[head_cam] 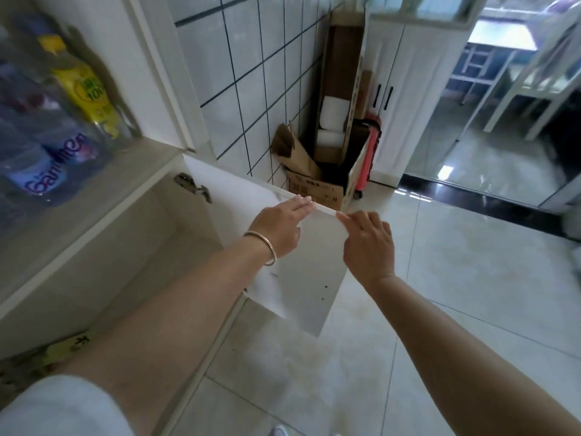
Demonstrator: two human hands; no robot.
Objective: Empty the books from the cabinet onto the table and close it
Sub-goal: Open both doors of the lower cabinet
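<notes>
The white cabinet door (301, 284) stands swung open toward me, hinged at a metal hinge (193, 187). My left hand (279, 228), with a bangle on the wrist, rests flat on the door's inner face, fingers reaching its top edge. My right hand (369, 243) touches the door's top outer corner with its fingertips. The lower cabinet compartment (151, 259) looks bare as far as I can see. A yellowish printed thing (67, 344), maybe a book, lies at the cabinet's bottom left, partly hidden by my left arm.
Plastic bottles (47, 130) stand on the upper shelf behind glass. A cardboard box (327, 180) with paper rolls and a red suitcase (369, 155) sit in the tiled corner. A white cupboard (408, 89) stands beyond. Glossy floor tiles (471, 278) spread right.
</notes>
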